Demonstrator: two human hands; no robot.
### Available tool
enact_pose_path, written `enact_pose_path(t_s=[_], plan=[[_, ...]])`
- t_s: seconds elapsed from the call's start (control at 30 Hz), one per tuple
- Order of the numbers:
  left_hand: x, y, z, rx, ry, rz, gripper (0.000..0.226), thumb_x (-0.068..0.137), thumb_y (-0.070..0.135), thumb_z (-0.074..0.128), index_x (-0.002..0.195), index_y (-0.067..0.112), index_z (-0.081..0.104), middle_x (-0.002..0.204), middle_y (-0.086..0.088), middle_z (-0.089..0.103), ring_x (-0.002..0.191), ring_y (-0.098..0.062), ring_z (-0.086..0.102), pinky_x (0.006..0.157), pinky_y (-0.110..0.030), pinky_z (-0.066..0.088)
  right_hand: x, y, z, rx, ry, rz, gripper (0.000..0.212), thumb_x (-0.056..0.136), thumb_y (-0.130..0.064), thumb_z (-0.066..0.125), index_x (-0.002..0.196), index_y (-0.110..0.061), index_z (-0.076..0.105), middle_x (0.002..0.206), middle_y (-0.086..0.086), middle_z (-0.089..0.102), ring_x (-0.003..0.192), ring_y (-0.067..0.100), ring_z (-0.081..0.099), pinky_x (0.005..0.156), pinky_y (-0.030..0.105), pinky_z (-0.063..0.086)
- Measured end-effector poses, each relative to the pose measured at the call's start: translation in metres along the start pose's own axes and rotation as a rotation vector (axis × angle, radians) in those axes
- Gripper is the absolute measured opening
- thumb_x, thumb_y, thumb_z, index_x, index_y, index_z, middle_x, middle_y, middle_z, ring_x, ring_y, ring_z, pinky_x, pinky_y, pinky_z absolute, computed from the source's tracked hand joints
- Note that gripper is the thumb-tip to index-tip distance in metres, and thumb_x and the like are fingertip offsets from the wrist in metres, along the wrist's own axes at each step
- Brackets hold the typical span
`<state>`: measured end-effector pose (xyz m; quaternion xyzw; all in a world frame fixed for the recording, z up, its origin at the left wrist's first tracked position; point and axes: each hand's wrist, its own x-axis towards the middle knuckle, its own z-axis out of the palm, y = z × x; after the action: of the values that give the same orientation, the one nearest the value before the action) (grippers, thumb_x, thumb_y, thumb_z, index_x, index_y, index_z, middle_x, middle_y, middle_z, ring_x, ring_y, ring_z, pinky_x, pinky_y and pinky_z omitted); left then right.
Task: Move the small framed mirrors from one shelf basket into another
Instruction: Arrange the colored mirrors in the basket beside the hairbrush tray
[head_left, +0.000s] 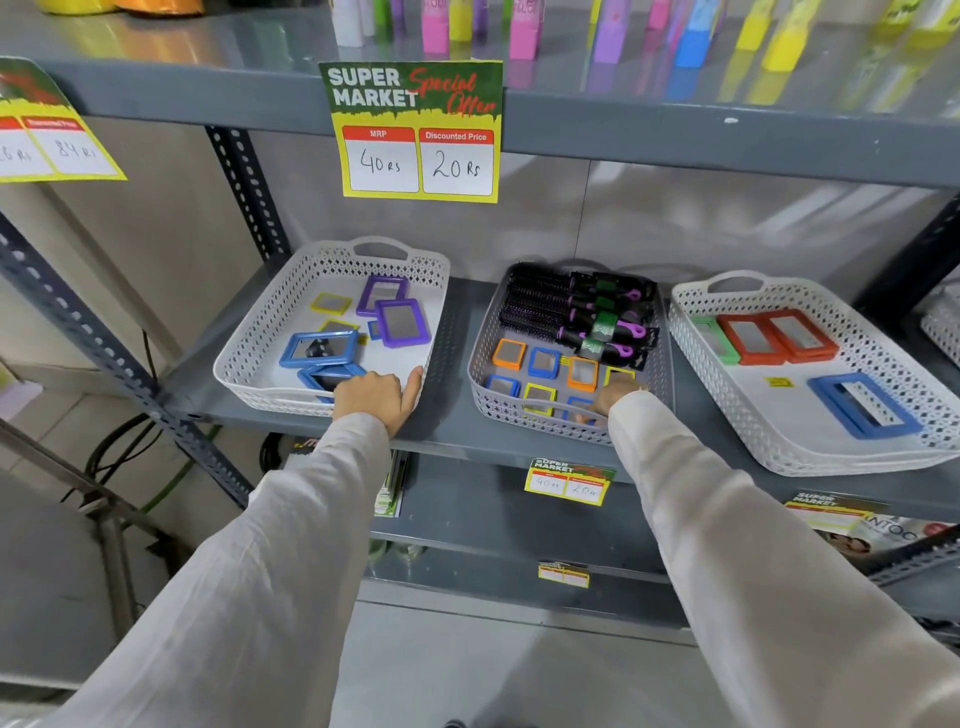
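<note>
Small framed mirrors (544, 362) in orange, blue and yellow frames lie flat in the front half of the grey basket (482, 396) at centre frame, with a row of hair brushes (571, 312) filling the back half. The right hand (618, 397) reaches down over the front rim onto the mirrors nearest it. Its fingers are bent downward, but I cannot tell whether they have pinched one yet. The left hand (376, 397) sits at the front rim of the white basket (249, 353) at centre left, thumb straight along the rim and fingers folded inside beside a blue mirror (324, 376). Whether they grip the rim, the mirror or nothing is hidden.

The likely risks are a thin frame slipping from a shallow pinch, a corner catching the lattice wall on the way out, and glass landing on the purple and blue mirrors already piled there. The brush handles closely overhang the back row.

A strip of bare shelf (457, 322) separates the two baskets. The white basket's floor is open at its right front, and there is open height beneath the hanging price card (418, 130).
</note>
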<state>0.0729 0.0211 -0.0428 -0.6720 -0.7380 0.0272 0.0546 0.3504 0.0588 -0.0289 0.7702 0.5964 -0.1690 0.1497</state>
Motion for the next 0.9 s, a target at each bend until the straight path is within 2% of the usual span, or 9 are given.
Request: enact_pose_path(t_s=[0.13,0.2,0.3,0.4,0.53,0.63,0.73,0.83,0.9], plan=[[0.001,0.0,0.001,0.001,0.013,0.003,0.07,0.098,0.051,0.016,0.09,0.005,0.069,0.09,-0.016,0.07,0.085,-0.033,0.065,0.067,-0.031,0.042,0.008,0.001,0.003,0.106,0.03,0.028,0.044,0.086,-0.039,0.063,0.115,-0.005,0.062,0.106,0.007,0.058,0.109,0.02,0.061,0.091,0.026,0.049],[0.001,0.0,0.001,0.0,0.02,0.012,0.069,0.098,0.051,0.017,0.09,0.006,0.069,0.09,-0.016,0.07,0.085,-0.033,0.065,0.066,-0.031,0.041,0.013,0.001,0.003,0.143,0.035,0.042,0.034,0.085,-0.036,0.066,0.097,-0.005,0.06,0.101,0.008,0.053,0.103,0.021,0.061,0.085,0.028,0.05],[0.001,0.0,0.0,-0.013,0.022,0.039,0.069,0.098,0.051,0.017,0.09,0.006,0.068,0.09,-0.016,0.069,0.085,-0.033,0.064,0.065,-0.031,0.039,0.017,-0.008,-0.01,0.237,0.12,0.071,0.044,0.084,-0.022,0.069,0.12,-0.001,0.054,0.129,0.016,0.052,0.118,0.031,0.056,0.09,0.036,0.049],[0.003,-0.007,0.0,-0.065,0.039,0.059,0.067,0.097,0.052,0.019,0.089,0.007,0.068,0.091,-0.015,0.069,0.087,-0.034,0.064,0.067,-0.032,0.041,0.02,-0.037,-0.039,0.297,0.23,-0.008,0.052,0.081,-0.015,0.071,0.126,0.0,0.05,0.133,0.02,0.051,0.12,0.035,0.054,0.094,0.038,0.048],[0.003,-0.028,0.0,-0.061,0.11,0.052,0.065,0.097,0.052,0.023,0.076,0.008,0.065,0.075,-0.012,0.062,0.077,-0.031,0.064,0.061,-0.032,0.039,0.03,-0.098,-0.068,0.522,0.139,-0.198,0.04,0.062,-0.028,0.083,0.084,-0.014,0.052,0.074,0.009,0.073,0.057,0.013,0.069,0.065,0.026,0.055],[0.001,-0.044,0.002,-0.061,0.146,0.041,0.062,0.096,0.053,0.02,0.061,0.013,0.052,0.063,-0.007,0.051,0.061,-0.027,0.054,0.056,-0.029,0.034,0.032,-0.147,-0.066,0.8,-0.032,-0.32,0.026,0.072,-0.006,0.079,0.083,-0.003,0.055,0.076,0.008,0.064,0.063,0.008,0.069,0.046,0.019,0.056],[-0.001,-0.049,0.005,-0.068,0.206,0.064,0.07,0.082,0.057,-0.001,0.056,0.015,0.047,0.057,-0.006,0.049,0.055,-0.027,0.055,0.052,-0.027,0.032,0.039,-0.184,-0.059,0.843,-0.096,-0.396,0.015,0.073,-0.006,0.078,0.072,0.0,0.064,0.062,-0.002,0.068,0.061,0.003,0.065,0.074,0.026,0.055],[0.001,-0.049,0.011,-0.085,0.244,0.058,0.07,0.08,0.053,-0.002,0.051,0.015,0.049,0.052,-0.009,0.057,0.052,-0.028,0.059,0.049,-0.026,0.029,0.051,-0.219,-0.05,0.705,0.014,-0.471,0.025,0.074,-0.017,0.076,0.055,-0.013,0.06,0.039,-0.006,0.059,0.055,0.012,0.061,0.08,0.032,0.054],[0.002,-0.05,0.012,-0.071,0.265,0.046,0.07,0.079,0.052,-0.002,0.05,0.016,0.05,0.052,-0.009,0.059,0.049,-0.026,0.053,0.046,-0.024,0.022,0.055,-0.242,-0.043,0.719,0.055,-0.539,0.022,0.073,-0.014,0.076,0.056,-0.013,0.063,0.055,0.003,0.062,0.068,0.018,0.058,0.089,0.04,0.055]])
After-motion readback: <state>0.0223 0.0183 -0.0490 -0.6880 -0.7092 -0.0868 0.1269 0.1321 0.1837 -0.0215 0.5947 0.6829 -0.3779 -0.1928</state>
